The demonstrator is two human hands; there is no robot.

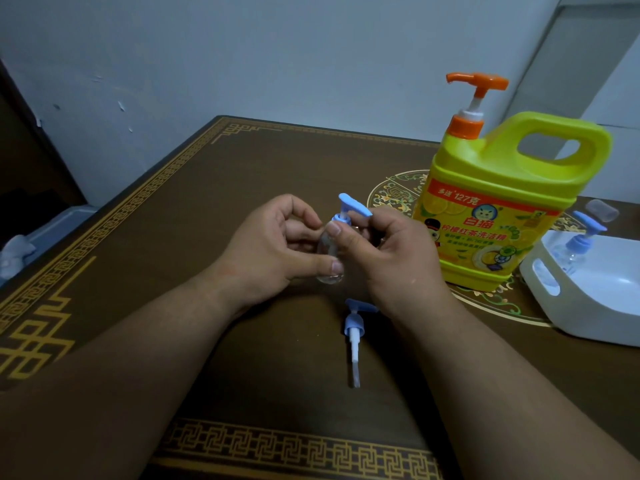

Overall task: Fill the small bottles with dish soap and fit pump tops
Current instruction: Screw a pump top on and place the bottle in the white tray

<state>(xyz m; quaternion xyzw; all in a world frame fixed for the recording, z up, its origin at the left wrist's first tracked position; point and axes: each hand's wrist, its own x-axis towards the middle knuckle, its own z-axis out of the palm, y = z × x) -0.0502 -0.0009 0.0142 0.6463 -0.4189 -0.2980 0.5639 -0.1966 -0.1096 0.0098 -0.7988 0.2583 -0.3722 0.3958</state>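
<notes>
Two small clear bottles: one (329, 252) between the hands, one (571, 252) far right of them; three blue pump tops, one loose (354, 327) just below the hands; one yellow soap jug (498, 216) beyond the right hand; one white tub (588, 306) beside it.

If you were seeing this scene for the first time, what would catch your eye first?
The big yellow dish soap jug with its orange pump stands at the right of the brown table. At centre, the left hand holds a small clear bottle while the right hand grips its blue pump top. A loose blue pump top lies nearer.
</notes>
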